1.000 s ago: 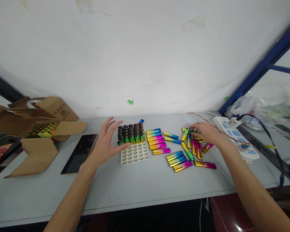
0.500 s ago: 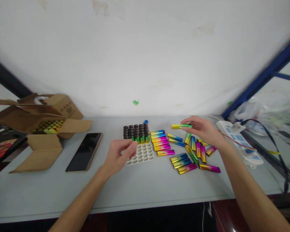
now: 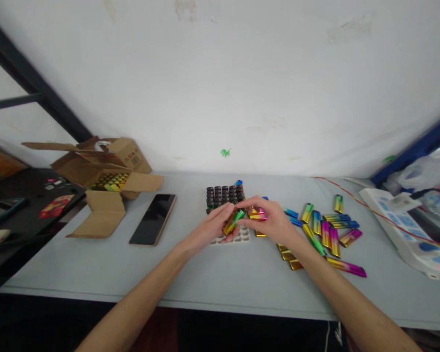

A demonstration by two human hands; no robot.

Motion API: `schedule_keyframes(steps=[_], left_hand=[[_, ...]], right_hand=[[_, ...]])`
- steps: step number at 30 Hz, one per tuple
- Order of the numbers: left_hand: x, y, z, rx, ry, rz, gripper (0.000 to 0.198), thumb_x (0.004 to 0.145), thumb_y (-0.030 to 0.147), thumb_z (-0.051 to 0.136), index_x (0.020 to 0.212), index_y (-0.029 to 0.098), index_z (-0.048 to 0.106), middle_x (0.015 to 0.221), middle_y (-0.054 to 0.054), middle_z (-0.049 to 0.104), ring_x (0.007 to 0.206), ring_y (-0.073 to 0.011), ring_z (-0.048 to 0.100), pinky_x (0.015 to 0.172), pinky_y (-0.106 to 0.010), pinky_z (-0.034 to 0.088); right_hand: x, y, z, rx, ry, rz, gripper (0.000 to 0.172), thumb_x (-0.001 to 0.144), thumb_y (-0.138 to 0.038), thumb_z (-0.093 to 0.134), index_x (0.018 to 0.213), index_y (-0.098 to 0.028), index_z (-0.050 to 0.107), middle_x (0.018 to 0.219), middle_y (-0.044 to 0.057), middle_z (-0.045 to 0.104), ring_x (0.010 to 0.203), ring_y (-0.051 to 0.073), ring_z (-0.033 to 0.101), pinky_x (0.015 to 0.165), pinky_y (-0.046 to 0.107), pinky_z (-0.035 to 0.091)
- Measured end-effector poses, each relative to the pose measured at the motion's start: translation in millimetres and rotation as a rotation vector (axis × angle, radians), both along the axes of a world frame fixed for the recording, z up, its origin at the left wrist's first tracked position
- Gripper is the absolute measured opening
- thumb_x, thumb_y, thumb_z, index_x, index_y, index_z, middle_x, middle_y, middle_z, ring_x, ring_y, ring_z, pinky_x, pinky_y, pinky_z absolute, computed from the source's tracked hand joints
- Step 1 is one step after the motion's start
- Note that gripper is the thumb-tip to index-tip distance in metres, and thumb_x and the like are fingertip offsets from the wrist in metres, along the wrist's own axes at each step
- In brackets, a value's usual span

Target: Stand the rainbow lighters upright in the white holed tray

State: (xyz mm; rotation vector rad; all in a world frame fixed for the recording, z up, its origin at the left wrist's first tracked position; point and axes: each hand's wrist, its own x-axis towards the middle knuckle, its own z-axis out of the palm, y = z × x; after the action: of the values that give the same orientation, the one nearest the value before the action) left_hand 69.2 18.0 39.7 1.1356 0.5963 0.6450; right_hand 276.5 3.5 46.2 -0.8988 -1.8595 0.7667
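Green-and-gold piece [image 3: 233, 223] held tilted between both hands, over near part of pale tray [image 3: 244, 236]. Left hand [image 3: 213, 225] fingers wrapped around piece; right hand [image 3: 264, 218] thumb and fingers narrow, pinching green end. Black-topped pieces [image 3: 224, 195] stand in rows, far side. Loose metallic pieces [image 3: 334, 242] on desk [image 3: 212, 278], right. Phone [image 3: 154, 217] left; open cardboard box [image 3: 106, 215] farther left. Power strip [image 3: 399, 230] rightmost.
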Motion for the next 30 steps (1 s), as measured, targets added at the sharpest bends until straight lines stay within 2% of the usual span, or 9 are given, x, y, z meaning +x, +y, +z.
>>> schedule_keyframes(steps=[3,5,7,9,13,23,30], left_hand=[[5,-3,1.2,-0.069,0.062,-0.042,0.061,0.089,0.078,0.056,0.085,0.018,0.054,0.061,0.005,0.045,0.050,-0.0080,0.032,0.046,-0.021,0.027],[6,-4,2.5,-0.079,0.098,-0.059,0.066,0.088,0.083,0.052,0.078,0.018,0.053,0.061,0.005,0.041,0.051,-0.0084,0.028,0.047,-0.021,0.024],[6,-3,3.4,-0.064,0.125,-0.075,0.066,0.090,0.082,0.049,0.071,0.019,0.049,0.059,0.004,0.039,0.051,-0.0089,0.029,0.047,-0.022,0.021],[5,-2,3.3,-0.061,0.133,-0.085,0.063,0.092,0.076,0.048,0.065,0.020,0.044,0.055,0.005,0.035,0.049,-0.0090,0.027,0.048,-0.023,0.020],[2,2,0.2,-0.105,0.122,-0.057,0.053,0.094,0.066,0.045,0.066,0.021,0.041,0.054,0.007,0.028,0.049,-0.0093,0.022,0.050,-0.023,0.020],[4,2,-6.4,-0.146,0.164,0.020,0.043,0.092,0.055,0.047,0.067,0.021,0.039,0.059,0.008,0.021,0.050,-0.0088,0.016,0.046,-0.021,0.015],[4,3,-3.6,-0.175,0.192,0.030,0.057,0.094,0.072,0.048,0.072,0.020,0.045,0.059,0.009,0.024,0.049,-0.0075,0.015,0.045,-0.019,0.017]], right_hand=[[-2,-3,-2.1,0.065,0.010,-0.024,0.028,0.091,-0.034,0.080,0.118,-0.027,0.074,0.127,0.009,0.069,0.117,0.025,0.066,0.098,0.041,0.055],[3,-4,-2.2,0.052,0.019,-0.081,0.035,0.091,-0.037,0.079,0.124,-0.028,0.072,0.133,0.010,0.065,0.112,0.024,0.066,0.094,0.040,0.056],[10,-4,-2.8,-0.006,0.060,-0.153,0.038,0.094,-0.040,0.076,0.128,-0.028,0.067,0.129,0.009,0.066,0.097,0.020,0.067,0.085,0.036,0.057],[18,-4,-4.4,-0.067,0.109,-0.222,0.031,0.099,-0.042,0.068,0.125,-0.027,0.066,0.119,0.007,0.070,0.085,0.018,0.066,0.076,0.033,0.055],[26,-4,-7.1,-0.083,0.124,-0.319,0.026,0.103,-0.046,0.060,0.116,-0.025,0.068,0.100,0.004,0.072,0.079,0.018,0.064,0.072,0.033,0.051],[19,-12,0.0,0.076,-0.091,-0.299,0.019,0.107,-0.035,0.054,0.114,-0.022,0.067,0.105,0.006,0.070,0.083,0.017,0.064,0.080,0.031,0.052],[20,-11,-0.3,0.098,-0.152,-0.303,0.022,0.108,-0.038,0.050,0.110,-0.023,0.067,0.104,0.007,0.071,0.087,0.020,0.066,0.082,0.033,0.053]])
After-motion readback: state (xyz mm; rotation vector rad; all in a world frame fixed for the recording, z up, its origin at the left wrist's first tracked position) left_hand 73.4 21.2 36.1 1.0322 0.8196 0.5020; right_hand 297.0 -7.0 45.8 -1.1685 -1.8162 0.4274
